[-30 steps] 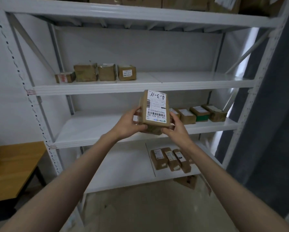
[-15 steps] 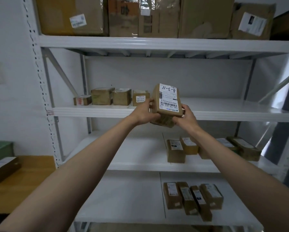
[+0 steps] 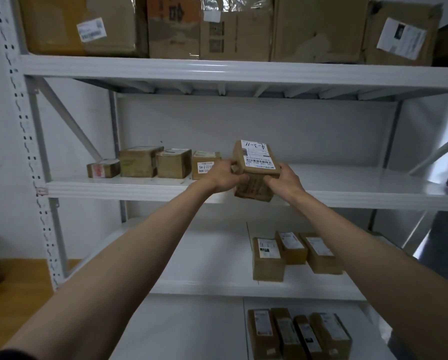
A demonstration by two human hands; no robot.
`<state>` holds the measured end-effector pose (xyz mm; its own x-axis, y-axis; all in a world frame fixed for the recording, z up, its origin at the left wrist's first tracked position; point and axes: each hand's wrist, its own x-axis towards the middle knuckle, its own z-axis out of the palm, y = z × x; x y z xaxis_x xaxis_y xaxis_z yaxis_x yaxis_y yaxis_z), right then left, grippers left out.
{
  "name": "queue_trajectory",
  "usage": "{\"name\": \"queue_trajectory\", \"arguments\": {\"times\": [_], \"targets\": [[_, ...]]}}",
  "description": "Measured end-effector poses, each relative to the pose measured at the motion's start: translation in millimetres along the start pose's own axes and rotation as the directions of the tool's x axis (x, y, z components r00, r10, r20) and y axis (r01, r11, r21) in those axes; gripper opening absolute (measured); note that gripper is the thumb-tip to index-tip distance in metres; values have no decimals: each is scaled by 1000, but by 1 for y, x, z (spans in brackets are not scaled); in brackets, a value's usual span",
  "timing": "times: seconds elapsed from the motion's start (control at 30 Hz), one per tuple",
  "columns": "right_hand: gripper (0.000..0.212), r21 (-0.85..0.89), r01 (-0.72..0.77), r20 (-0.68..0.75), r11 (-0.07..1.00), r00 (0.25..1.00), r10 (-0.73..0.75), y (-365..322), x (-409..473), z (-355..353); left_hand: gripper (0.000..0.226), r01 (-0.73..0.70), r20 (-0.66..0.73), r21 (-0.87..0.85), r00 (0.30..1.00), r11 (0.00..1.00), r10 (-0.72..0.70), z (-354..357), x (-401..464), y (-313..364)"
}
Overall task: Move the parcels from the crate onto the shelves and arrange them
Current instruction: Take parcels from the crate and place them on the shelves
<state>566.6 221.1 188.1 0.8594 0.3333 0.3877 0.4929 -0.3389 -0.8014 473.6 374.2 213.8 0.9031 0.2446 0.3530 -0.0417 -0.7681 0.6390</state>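
I hold a brown parcel [image 3: 255, 165] with a white label marked 4-3-11 at the front edge of the white upper shelf [image 3: 373, 188]. My left hand [image 3: 224, 175] grips its left side and my right hand [image 3: 285, 178] grips its right side. The parcel tilts, label facing up. Just to its left a row of several small brown parcels [image 3: 173, 163] stands on the same shelf. The crate is out of sight.
Large cartons [image 3: 217, 27] fill the top shelf. Three parcels [image 3: 293, 252] lie on the shelf below, several more [image 3: 298, 333] on the one beneath. A wooden table [image 3: 15, 281] stands at the left. The upper shelf's right half is bare.
Both hands have lifted the parcel from the level of the lower shelf up to the upper shelf's edge, and its label now tips upward. My view has risen too.
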Motion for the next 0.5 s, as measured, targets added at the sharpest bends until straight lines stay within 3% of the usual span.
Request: {"name": "queue_trajectory", "arguments": {"times": [0.5], "targets": [[54,-118,-23,117,993,992,37,3,111,46,52,103,-52,-22,993,994,-104,1,101,-63]]}}
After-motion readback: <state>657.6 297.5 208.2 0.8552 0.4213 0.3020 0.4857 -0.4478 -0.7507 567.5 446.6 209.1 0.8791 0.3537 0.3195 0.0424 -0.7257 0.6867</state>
